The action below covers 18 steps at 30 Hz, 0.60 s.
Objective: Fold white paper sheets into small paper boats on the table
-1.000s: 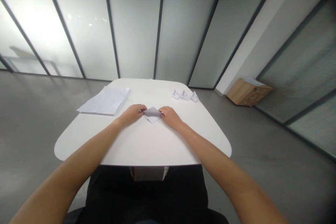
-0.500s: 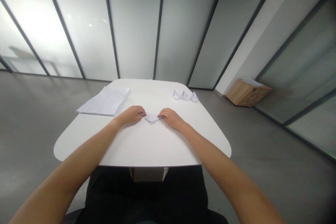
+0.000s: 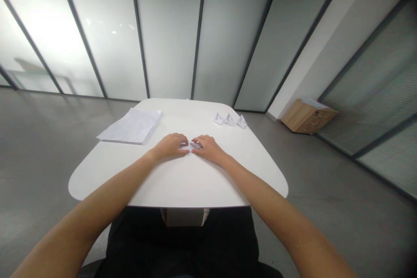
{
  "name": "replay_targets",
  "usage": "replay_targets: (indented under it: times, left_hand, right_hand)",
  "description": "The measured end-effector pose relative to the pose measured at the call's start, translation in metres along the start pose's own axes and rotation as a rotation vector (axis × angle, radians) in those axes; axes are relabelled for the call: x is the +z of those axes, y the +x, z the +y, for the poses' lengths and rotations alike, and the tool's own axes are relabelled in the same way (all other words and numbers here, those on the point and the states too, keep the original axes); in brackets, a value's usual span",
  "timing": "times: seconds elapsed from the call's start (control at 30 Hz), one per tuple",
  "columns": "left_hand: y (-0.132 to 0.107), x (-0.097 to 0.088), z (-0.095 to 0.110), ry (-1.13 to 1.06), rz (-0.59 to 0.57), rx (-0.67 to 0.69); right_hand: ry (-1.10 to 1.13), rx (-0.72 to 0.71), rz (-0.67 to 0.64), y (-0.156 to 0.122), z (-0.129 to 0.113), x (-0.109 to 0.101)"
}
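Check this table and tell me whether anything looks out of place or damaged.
The stack of paper on the left of the white table looks rumpled: its sheets are creased and not squared up. The three paper boats at the far right stand in a tidy row.

Bright light glares through the frosted glass wall point(image 3: 48, 30) at far left, washing it nearly white, while the floor point(image 3: 48, 173) stays dim. Shadows under the left hand point(image 3: 171, 146) and right hand point(image 3: 208, 147) are faint. Wide-angle distortion bends the edges, and the corners darken.
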<state>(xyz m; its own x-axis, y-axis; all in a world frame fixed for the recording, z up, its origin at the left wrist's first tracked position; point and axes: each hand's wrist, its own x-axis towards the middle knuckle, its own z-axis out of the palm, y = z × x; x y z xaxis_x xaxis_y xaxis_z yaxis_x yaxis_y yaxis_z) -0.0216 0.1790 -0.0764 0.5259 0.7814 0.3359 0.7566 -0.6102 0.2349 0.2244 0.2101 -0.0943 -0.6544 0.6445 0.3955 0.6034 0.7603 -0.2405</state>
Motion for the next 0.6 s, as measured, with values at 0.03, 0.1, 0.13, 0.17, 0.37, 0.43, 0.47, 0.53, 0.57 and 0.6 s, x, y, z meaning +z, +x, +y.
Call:
replay_targets:
  times: [0.03,0.1,0.13,0.17,0.37,0.43,0.47,0.53,0.57,0.6]
  left_hand:
    - [0.0,0.0,0.002,0.002,0.001,-0.009]
    - [0.0,0.0,0.004,0.004,0.0,-0.022]
    - [0.0,0.0,0.004,0.002,-0.001,-0.029]
    - [0.0,-0.001,0.004,-0.004,-0.005,-0.035]
    - [0.0,0.0,-0.014,-0.085,-0.048,-0.028]
    - [0.0,0.0,-0.022,-0.142,-0.049,-0.025]
    - [-0.001,0.0,-0.024,-0.183,-0.046,-0.027]
    - [-0.002,-0.002,-0.026,-0.285,-0.036,-0.034]
    - [-0.002,-0.003,-0.025,-0.343,-0.035,-0.041]
    - [-0.002,-0.005,-0.024,-0.402,-0.036,-0.049]
  right_hand:
    - [0.0,0.003,-0.009,0.0,-0.002,0.001]
    - [-0.005,0.011,-0.027,0.0,-0.003,0.002]
    - [-0.009,0.013,-0.034,0.0,-0.003,0.002]
    - [-0.012,0.014,-0.038,0.0,-0.003,0.002]
    - [-0.038,-0.01,-0.032,-0.002,-0.001,0.001]
    - [-0.055,-0.016,-0.026,-0.003,-0.001,-0.001]
    - [-0.063,-0.02,-0.02,-0.004,-0.001,-0.002]
    - [-0.078,-0.027,-0.005,-0.005,-0.001,-0.004]
    - [-0.084,-0.031,0.006,-0.005,-0.001,-0.005]
    - [-0.086,-0.035,0.02,-0.005,-0.001,-0.006]
